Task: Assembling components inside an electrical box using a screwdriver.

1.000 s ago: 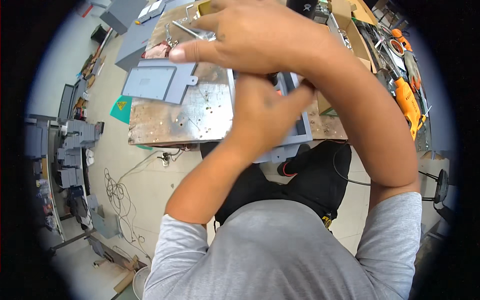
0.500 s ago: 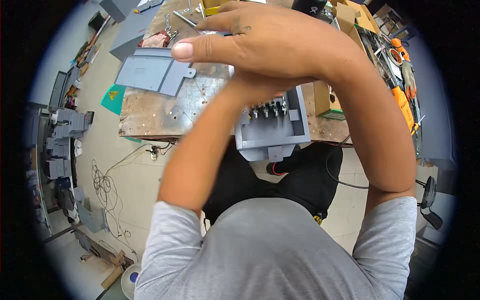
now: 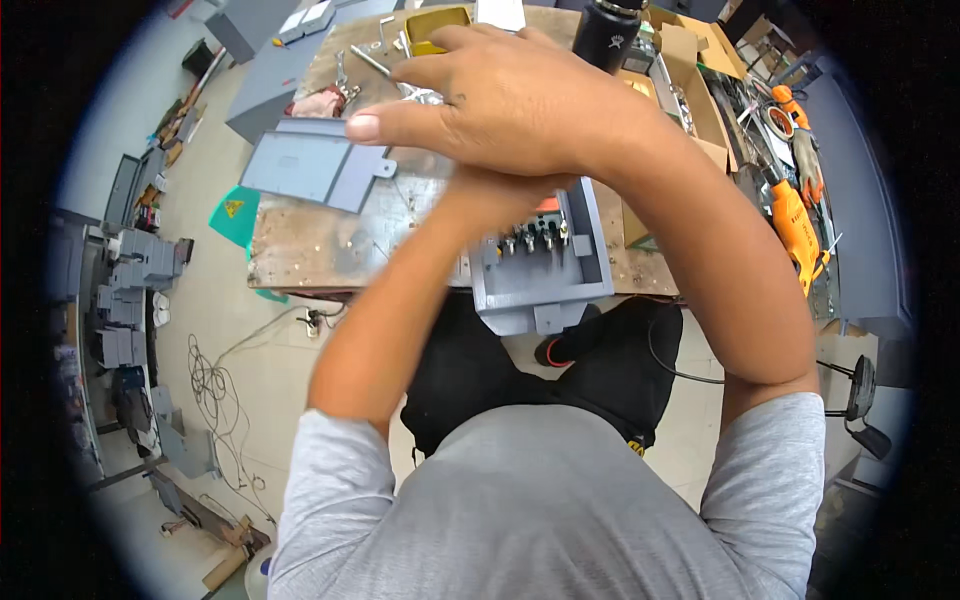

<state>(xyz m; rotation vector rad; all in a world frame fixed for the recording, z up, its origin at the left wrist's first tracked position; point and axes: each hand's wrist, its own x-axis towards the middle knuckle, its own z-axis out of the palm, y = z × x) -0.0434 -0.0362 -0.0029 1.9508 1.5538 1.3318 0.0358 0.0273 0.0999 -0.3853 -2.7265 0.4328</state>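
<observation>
My right hand (image 3: 490, 105) is raised above the bench, its back upward, thumb stretched to the left and fingers apart, apparently holding nothing. Beneath it crosses my left hand (image 3: 515, 193); only the wrist area shows, slightly blurred, and the fingers are hidden. Under both hands stands an open grey metal box (image 3: 545, 287) at the bench's near edge. Several metal terminals with bolts (image 3: 530, 237) and a bit of red show inside; its far part is covered by my hands. A grey metal panel with a tab (image 3: 300, 165) lies to the left.
On the worn bench (image 3: 310, 245) are a wrench (image 3: 341, 70), a reddish rag (image 3: 318, 103), a yellow tray (image 3: 432, 22) and a black bottle (image 3: 603, 35). Cardboard boxes (image 3: 690, 70) and an orange power tool (image 3: 795, 225) stand right. Cables (image 3: 215, 385) lie on the floor.
The view has shifted slightly, showing more of the bench's far side and the bottle. My crossed hands stay over the box, the right hand a little lower in view.
</observation>
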